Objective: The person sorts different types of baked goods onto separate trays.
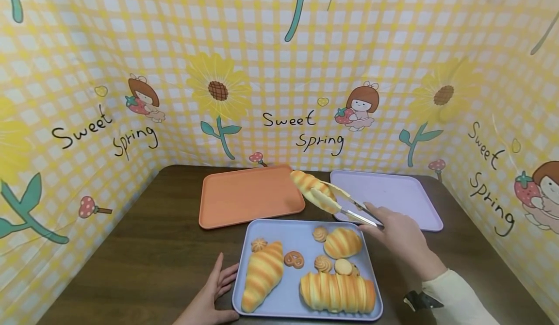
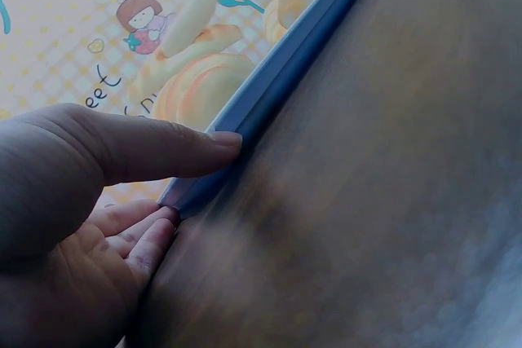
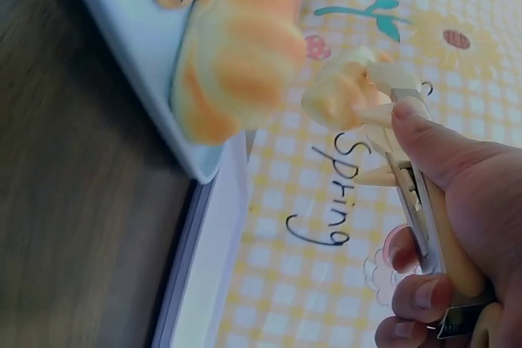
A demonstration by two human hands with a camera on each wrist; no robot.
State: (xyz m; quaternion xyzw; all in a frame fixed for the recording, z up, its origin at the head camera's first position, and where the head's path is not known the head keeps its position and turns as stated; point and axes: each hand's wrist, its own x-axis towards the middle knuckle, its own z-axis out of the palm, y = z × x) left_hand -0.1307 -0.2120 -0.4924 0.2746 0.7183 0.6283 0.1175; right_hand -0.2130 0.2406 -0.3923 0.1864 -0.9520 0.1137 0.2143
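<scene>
R hand (image 1: 395,233) is curled round tongs (image 1: 358,217); their grip end is partly hidden by palm & fingers. Btwn the tong tips a small striped bread (image 1: 306,182) is held aloft, part-covered by them, seen in head view across the gap btwn orange tray (image 1: 244,199) & lilac tray (image 1: 388,196). Blue tray's (image 1: 290,235) lower-L corner is touched by L hand (image 1: 211,288), digits spread, fairly straight; its wrist is cut off by the frame. One cookie (image 1: 355,269) is mostly hidden behind a round one (image 1: 343,267) & the ridged roll (image 1: 338,293). Breads are blurred in L-wrist view. Dark wood-grain table (image 1: 131,257) is surrounded by yellow-checked cloth (image 1: 271,87), printed "Sweet Spring" w/ sunflowers, upper ones cropped.
</scene>
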